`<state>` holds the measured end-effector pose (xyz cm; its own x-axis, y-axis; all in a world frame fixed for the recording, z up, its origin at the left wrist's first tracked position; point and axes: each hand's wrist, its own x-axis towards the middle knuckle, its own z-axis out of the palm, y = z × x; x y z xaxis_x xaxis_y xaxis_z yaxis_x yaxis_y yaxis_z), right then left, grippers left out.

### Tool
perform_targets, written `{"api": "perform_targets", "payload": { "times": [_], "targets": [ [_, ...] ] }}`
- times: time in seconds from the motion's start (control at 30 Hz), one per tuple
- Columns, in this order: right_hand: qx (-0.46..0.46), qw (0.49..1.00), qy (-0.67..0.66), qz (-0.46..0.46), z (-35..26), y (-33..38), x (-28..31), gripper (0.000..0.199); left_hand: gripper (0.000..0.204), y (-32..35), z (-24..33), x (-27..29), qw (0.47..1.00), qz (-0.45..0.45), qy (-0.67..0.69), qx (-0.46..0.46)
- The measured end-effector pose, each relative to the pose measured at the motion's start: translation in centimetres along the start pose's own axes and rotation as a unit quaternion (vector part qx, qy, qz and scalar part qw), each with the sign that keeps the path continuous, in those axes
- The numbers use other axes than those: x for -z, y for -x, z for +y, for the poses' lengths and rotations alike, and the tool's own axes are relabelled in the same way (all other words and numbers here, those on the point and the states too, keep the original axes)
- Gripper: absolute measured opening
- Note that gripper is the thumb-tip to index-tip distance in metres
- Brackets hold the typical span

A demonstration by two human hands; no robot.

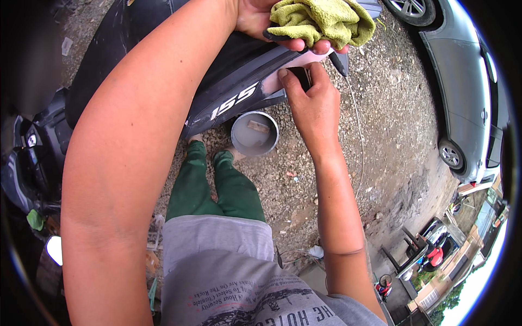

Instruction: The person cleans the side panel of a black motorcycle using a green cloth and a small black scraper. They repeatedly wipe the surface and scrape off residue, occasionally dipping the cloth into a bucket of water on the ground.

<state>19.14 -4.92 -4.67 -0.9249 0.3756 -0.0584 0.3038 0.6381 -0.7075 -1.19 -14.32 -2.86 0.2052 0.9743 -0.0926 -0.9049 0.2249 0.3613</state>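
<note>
Gravel ground is seen underfoot, grey and stony, running out to the right of both hands. Just beyond the right hand, across the gravel, a silver car is parked, well apart from the work. A dark scooter panel is crossed by both hands at the top of the view.

The left hand is closed around a yellow-green cloth, which is bunched up and pressed against the panel's upper edge; the fingers are curled under the cloth. The right hand is held just below the left one, almost touching it, with its fingers bent and its thumb pressed onto a pale strip of the panel. Whether anything is gripped in it cannot be told; it is loosely closed rather than spread.

Below the right hand and a little to its left, a grey bucket is set on the gravel, near the panel's lower edge. Green trousers are seen beneath the bucket, between the two forearms, and a grey printed shirt is seen lower still.
</note>
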Motion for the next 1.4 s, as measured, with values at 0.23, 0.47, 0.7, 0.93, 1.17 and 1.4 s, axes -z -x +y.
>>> {"api": "perform_targets", "payload": {
  "times": [0.23, 0.47, 0.7, 0.93, 1.17, 1.4],
  "targets": [
    [-0.055, 0.997, -0.049, 0.029, -0.1, -0.6, 0.2, 0.028, 0.065, -0.1, 0.3, 0.5, 1.000, -0.015, -0.022, -0.001],
    [-0.018, 0.998, -0.054, 0.023, 0.2, -0.7, -0.2, 0.030, 0.064, -0.1, 0.1, 0.6, 0.999, -0.027, -0.035, -0.002],
    [0.000, 0.998, -0.068, 0.016, 0.9, -1.1, -0.4, 0.030, 0.064, 0.2, 0.2, 0.3, 1.000, 0.010, -0.016, 0.001],
    [0.004, 0.999, -0.032, 0.006, 0.3, 0.0, -0.6, 0.030, 0.064, 0.1, 0.1, 0.2, 1.000, 0.008, -0.010, -0.005],
    [0.013, 1.000, 0.012, -0.012, 0.4, 0.7, -0.8, 0.029, 0.064, 0.3, 0.0, 0.2, 1.000, 0.004, -0.022, -0.005],
    [0.018, 0.999, 0.026, -0.004, 0.4, 1.1, -1.1, 0.028, 0.065, 0.2, 0.0, 0.1, 0.999, 0.008, -0.028, -0.014]
  ]
}}
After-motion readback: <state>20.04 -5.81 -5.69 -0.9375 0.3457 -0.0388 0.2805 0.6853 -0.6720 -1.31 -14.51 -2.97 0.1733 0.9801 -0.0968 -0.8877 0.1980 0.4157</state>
